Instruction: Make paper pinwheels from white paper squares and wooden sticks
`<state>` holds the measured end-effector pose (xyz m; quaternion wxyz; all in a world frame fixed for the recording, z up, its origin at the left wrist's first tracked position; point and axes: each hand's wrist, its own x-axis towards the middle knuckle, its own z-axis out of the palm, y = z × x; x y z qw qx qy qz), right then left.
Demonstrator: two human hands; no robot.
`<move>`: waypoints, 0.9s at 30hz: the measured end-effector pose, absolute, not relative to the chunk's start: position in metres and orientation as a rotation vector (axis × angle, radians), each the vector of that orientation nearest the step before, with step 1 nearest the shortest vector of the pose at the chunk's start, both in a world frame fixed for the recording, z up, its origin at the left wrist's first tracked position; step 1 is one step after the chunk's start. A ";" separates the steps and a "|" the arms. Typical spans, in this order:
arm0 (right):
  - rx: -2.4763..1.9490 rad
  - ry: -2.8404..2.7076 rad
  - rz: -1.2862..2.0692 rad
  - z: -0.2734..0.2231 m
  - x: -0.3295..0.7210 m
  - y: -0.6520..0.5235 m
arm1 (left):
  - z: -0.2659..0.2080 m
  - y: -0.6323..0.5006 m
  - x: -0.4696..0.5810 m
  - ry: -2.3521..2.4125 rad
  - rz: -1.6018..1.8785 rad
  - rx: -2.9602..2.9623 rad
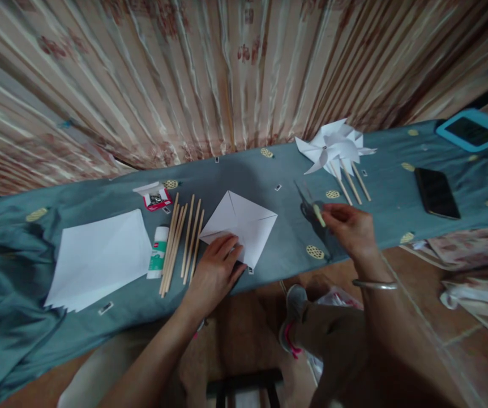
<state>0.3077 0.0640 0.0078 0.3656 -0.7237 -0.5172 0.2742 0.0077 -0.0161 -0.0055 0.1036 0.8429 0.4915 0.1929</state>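
Note:
A square of white paper [255, 218] lies turned like a diamond on the cloth, with lines running in from its corners toward the middle. My left hand [217, 260] rests on its near left part, fingers laid out over the sheet and thumb apart at the edge. To the right of the paper, my right hand [350, 224] is closed on a pair of scissors [319, 215] by the yellowish handle. The blades point away and to the left, a little blurred, apart from the paper.
Left of the square are wooden sticks [175, 243], a glue stick [158, 252], a small red box of metal bits [155, 197] and stacked white paper [99, 258]. Rightward lie paper pinwheels [333, 146], a black phone [437, 192] and a blue-framed tablet [473, 130]. A curtain [227, 73] hangs behind.

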 end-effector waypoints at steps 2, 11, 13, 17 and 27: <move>-1.643 -1.144 1.048 0.011 0.300 0.059 | -0.007 -0.016 0.008 1.444 0.595 2.516; -1.154 -0.845 1.962 0.023 0.256 0.025 | -0.017 -0.014 0.001 1.400 0.794 2.602; -1.119 -0.839 2.090 0.023 0.254 0.020 | -0.016 -0.012 0.000 1.405 0.830 2.607; -1.105 -0.842 2.206 0.018 0.255 0.014 | -0.010 -0.009 -0.003 1.420 0.917 2.535; -1.156 -1.066 2.175 0.017 0.253 0.010 | -0.003 -0.008 -0.005 1.398 0.969 2.410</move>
